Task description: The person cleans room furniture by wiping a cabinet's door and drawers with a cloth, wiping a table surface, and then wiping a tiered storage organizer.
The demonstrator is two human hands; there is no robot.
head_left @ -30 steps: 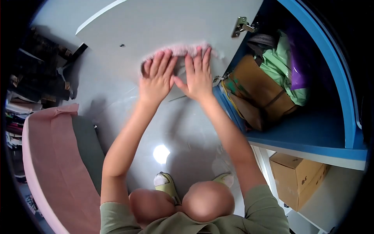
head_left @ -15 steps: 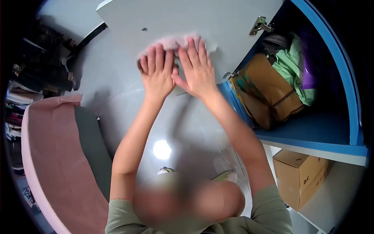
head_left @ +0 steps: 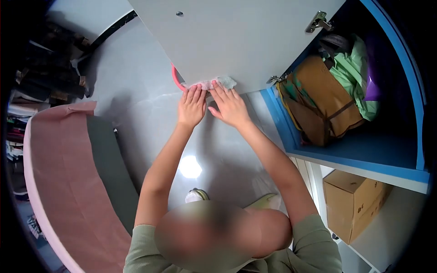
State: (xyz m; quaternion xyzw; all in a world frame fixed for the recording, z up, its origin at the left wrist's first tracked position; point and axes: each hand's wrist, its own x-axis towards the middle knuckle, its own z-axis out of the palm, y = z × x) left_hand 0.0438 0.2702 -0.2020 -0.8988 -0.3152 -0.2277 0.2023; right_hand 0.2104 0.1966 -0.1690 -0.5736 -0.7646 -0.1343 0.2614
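Note:
A pale pink and whitish cloth [head_left: 207,85] lies bunched along the lower edge of a white cabinet door [head_left: 241,41]. My left hand [head_left: 191,107] rests with its stretched fingertips on the cloth's left part. Just beside it, my right hand [head_left: 230,103] has its fingers extended over the cloth's right part, the thumb spread towards the left hand. Both hands press from above rather than wrapping round the cloth. Part of the cloth is hidden under the fingers. A pink curved rim or handle [head_left: 176,78] shows past the door's left edge.
At right, a blue-edged cabinet [head_left: 355,150] holds a brown bag [head_left: 318,91], a light green bag [head_left: 353,68] and a purple item [head_left: 372,68]. Metal hinges [head_left: 317,22] join the door to it. Below stands a cardboard box [head_left: 346,200]. A pink curved padded piece [head_left: 59,173] is at left.
Both hands have moved down the door's face with the cloth, to its lower edge. The door appears higher in view, and the pink curved rim has come into sight.

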